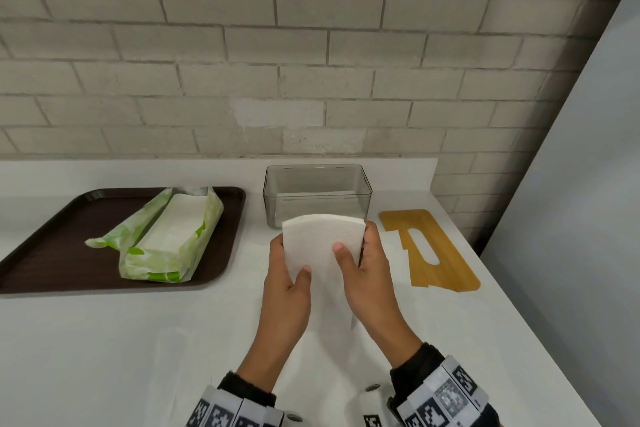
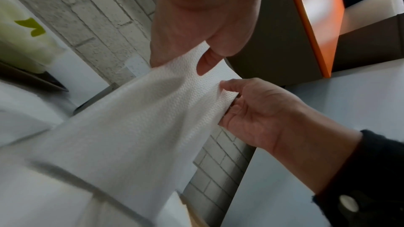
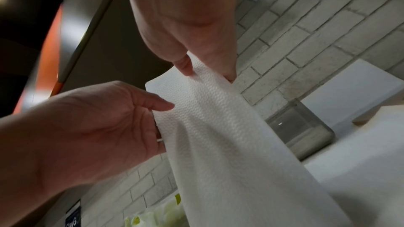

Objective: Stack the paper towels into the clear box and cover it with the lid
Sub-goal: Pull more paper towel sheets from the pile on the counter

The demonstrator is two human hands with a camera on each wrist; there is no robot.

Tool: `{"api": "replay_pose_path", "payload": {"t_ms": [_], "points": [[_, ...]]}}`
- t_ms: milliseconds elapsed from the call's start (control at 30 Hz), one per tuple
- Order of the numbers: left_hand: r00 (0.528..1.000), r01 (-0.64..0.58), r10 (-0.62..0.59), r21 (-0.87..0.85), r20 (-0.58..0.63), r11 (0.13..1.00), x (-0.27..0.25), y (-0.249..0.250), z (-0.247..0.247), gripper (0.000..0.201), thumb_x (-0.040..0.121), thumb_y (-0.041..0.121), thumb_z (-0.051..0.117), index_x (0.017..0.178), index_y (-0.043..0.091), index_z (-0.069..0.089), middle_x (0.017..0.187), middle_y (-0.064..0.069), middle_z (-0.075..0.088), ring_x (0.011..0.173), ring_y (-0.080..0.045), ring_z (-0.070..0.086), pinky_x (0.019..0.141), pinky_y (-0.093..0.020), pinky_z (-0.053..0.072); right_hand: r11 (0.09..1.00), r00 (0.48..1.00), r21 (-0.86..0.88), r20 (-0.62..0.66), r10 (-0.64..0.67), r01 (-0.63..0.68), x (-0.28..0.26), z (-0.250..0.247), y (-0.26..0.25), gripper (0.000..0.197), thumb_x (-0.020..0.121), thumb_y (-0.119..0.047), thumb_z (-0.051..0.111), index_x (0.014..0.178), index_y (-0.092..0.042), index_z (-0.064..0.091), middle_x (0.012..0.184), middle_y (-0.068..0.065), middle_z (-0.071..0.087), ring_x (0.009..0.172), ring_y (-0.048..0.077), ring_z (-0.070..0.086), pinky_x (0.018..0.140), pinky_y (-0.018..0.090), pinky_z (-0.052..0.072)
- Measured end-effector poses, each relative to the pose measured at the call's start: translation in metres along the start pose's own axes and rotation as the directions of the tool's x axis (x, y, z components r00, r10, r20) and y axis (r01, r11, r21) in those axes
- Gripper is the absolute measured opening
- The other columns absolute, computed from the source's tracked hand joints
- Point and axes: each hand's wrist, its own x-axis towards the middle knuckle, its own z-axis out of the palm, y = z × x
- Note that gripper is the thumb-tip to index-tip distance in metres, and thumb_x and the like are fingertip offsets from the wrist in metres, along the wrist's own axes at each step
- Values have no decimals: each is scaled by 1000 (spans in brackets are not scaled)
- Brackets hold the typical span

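Both hands, left hand point(image 1: 287, 282) and right hand point(image 1: 367, 270), pinch paper towels point(image 1: 320, 241) by side edges, before clear box point(image 1: 317, 194).

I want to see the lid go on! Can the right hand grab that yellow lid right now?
Probably not yet. The right hand and left hand both hold the paper towel. The wooden lid lies uncovered on the counter just right of it, so once freed, the way looks open.

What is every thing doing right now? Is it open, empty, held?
Paper towel: held up over the counter, pinched by both hands.
Left hand: grips the towel's left edge.
Right hand: grips the towel's right edge.
Clear box: open, looks empty.
Lid: off, flat on the counter right of the box.
Towel pack: torn open, lying on the tray.
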Motion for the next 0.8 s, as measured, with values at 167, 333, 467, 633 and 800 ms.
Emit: {"api": "replay_pose_path", "payload": {"t_ms": [167, 333, 467, 633, 800], "points": [[1000, -12, 10, -88, -20, 996, 5, 2, 2, 42, 93, 0, 49, 109, 36, 38, 104, 21, 48, 91, 4, 55, 59, -5, 48, 981, 997, 179, -23, -76, 79, 6, -6, -5, 32, 92, -15, 55, 110, -35, 40, 109, -12, 58, 98, 6, 61, 72, 18, 55], [987, 162, -161, 61, -19, 985, 7, -22, 4, 39, 95, 7, 49, 118, 31, 29, 115, 6, 47, 101, -14, 50, 74, -19, 46, 991, 987, -35, 89, 134, -131, 6, -3, 21, 41, 90, -10, 58, 113, -31, 32, 100, -20, 47, 91, 3, 53, 62, 4, 46], [984, 170, -168, 37, -60, 985, 13, -24, 3, 28, 97, 9, 45, 115, 28, 37, 113, 3, 52, 93, -9, 54, 73, -23, 46, 951, 943, -123, 142, 301, -285, 7, -7, 29, 40, 88, -12, 60, 118, -25, 37, 105, -11, 49, 90, 4, 50, 57, 7, 41], [990, 109, -110, -13, -86, 994, 21, -12, 3, 32, 97, 7, 44, 120, 28, 36, 117, 3, 51, 97, -9, 54, 67, -13, 43, 947, 928, -124, 197, 317, -297, 7, -8, 23, 37, 90, -11, 56, 124, -22, 48, 116, -4, 58, 104, 13, 55, 69, 10, 42], [992, -122, 116, -136, -48, 983, 29, 15, 2, 41, 93, 0, 51, 118, 31, 42, 113, 11, 58, 104, -4, 59, 83, -18, 52, 993, 989, 41, 111, 101, -107, 25, -17, -4, 34, 89, -5, 56, 116, -26, 51, 109, -4, 62, 99, 10, 60, 80, 16, 50]]}}
